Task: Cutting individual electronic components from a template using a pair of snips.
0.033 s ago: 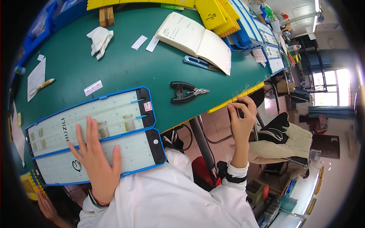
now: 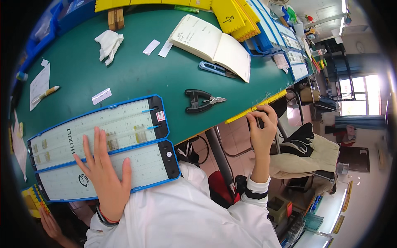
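Note:
A long blue-framed case [image 2: 99, 108] lies unfolded along the near left edge of the table, its two pale panels marked with fine grids. Small golden pieces like fish hooks [image 2: 112, 141] sit in rows on the far panel. My left hand [image 2: 105, 173] rests over the near panel with fingers spread, the fingertips reaching onto the far one. Past the table's edge, my right hand [image 2: 263, 131] is raised with fingers curled and thumb against the index finger. Whatever it pinches, if anything, is too small to make out. Black-handled pliers [image 2: 200, 101] lie between the case and my right hand.
An open notebook [image 2: 206, 39], blue thread snips [image 2: 215, 68], a crumpled tissue [image 2: 109, 44] and paper slips [image 2: 101, 96] are on the green table. A yellow strip [image 2: 256, 106] runs along the right edge. Another person's hand [image 2: 51, 225] shows at lower left.

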`<state>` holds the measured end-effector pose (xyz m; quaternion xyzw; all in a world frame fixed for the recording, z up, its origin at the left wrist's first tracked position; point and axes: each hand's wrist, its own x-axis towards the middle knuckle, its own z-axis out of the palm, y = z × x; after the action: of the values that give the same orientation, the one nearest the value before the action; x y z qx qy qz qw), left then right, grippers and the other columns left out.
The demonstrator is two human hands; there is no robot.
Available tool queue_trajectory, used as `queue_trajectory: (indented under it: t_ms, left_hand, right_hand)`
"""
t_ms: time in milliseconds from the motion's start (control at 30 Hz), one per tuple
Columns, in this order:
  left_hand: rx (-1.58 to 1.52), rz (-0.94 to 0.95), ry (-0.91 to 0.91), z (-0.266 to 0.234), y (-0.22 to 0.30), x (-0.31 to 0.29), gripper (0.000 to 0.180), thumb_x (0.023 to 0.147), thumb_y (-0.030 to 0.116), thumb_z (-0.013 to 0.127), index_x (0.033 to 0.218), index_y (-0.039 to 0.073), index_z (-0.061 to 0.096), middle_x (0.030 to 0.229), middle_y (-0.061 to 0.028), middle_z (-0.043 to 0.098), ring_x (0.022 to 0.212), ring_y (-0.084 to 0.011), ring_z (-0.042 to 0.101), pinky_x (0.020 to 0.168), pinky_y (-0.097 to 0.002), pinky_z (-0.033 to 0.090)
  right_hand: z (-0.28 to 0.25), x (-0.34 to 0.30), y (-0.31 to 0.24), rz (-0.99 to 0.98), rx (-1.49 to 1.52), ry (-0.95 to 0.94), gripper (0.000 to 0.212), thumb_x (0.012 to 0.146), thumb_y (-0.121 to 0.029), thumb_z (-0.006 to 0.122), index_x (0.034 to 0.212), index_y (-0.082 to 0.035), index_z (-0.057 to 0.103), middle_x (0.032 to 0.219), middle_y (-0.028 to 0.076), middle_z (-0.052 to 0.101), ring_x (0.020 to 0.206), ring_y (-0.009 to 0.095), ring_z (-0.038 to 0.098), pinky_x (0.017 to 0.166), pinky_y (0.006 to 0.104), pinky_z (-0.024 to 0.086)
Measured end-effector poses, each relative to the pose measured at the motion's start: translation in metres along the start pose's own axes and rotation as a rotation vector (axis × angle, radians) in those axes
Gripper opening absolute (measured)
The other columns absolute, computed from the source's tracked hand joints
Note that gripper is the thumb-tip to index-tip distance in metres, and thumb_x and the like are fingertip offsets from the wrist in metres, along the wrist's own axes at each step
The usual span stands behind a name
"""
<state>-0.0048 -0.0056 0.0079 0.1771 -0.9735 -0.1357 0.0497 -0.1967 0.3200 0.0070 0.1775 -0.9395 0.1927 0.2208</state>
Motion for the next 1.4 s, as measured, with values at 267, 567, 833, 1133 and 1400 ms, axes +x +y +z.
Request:
queue_trajectory:
  t_ms: [267, 567, 833, 1133, 1400]
  left_hand:
    - [-0.004, 0.012, 0.012, 0.002, 0.000, -0.001, 0.069, 0.084, 0.026, 0.055, 0.143, 0.004, 0.029, 0.150, -0.0123, 0.030, 0.141, -0.0385, 0.018, 0.110, -0.0622, 0.002]
    - [-0.373, 0.143, -0.009, -0.021, -0.004, -0.014, 0.064, 0.083, 0.015, 0.055, 0.141, 0.001, 0.033, 0.150, -0.0191, 0.028, 0.142, -0.0392, 0.015, 0.111, -0.0597, 0.000]
    - [-1.278, 0.624, -0.767, -0.017, -0.009, -0.020, 0.036, 0.079, 0.007, 0.068, 0.114, 0.000, 0.061, 0.119, -0.0194, 0.058, 0.109, -0.0322, 0.056, 0.104, -0.0497, 0.033]
    - [-1.866, 0.014, -0.176, -0.063, -0.065, -0.049, 0.022, 0.092, 0.008, 0.059, 0.071, 0.001, 0.054, 0.063, -0.0101, 0.059, 0.050, -0.0164, 0.055, 0.047, -0.0274, 0.051]
    - [-1.608, -0.225, 0.166, -0.068, -0.093, -0.035, 0.032, 0.099, 0.027, 0.050, 0.075, 0.008, 0.039, 0.056, 0.0038, 0.031, 0.044, -0.0046, 0.025, 0.038, -0.0199, 0.024]
  right_hand:
    - [0.015, -0.004, -0.002, 0.159, 0.156, 0.055, 0.006, 0.078, 0.001, 0.064, 0.083, 0.001, 0.061, 0.098, 0.012, 0.060, 0.099, 0.029, 0.059, 0.088, 0.0344, 0.044]
    - [-0.031, -0.008, -0.114, -0.105, 0.564, -0.119, 0.008, 0.075, 0.002, 0.061, 0.073, -0.006, 0.059, 0.091, 0.010, 0.060, 0.102, 0.027, 0.059, 0.084, 0.0353, 0.046]
    - [-0.038, -0.035, -0.202, -0.500, 1.115, -0.345, 0.013, 0.078, -0.028, 0.068, 0.074, -0.017, 0.062, 0.092, -0.005, 0.063, 0.109, 0.030, 0.058, 0.084, 0.0388, 0.032]
    - [-0.040, -0.008, -0.183, -0.413, 1.557, -0.372, 0.013, 0.081, -0.017, 0.070, 0.079, -0.011, 0.058, 0.098, 0.004, 0.057, 0.108, 0.034, 0.055, 0.086, 0.0445, 0.035]
    - [-0.044, 0.008, -0.168, 0.146, 1.741, -0.092, 0.021, 0.088, -0.017, 0.065, 0.090, -0.011, 0.045, 0.104, 0.009, 0.051, 0.105, 0.044, 0.054, 0.090, 0.0482, 0.046]
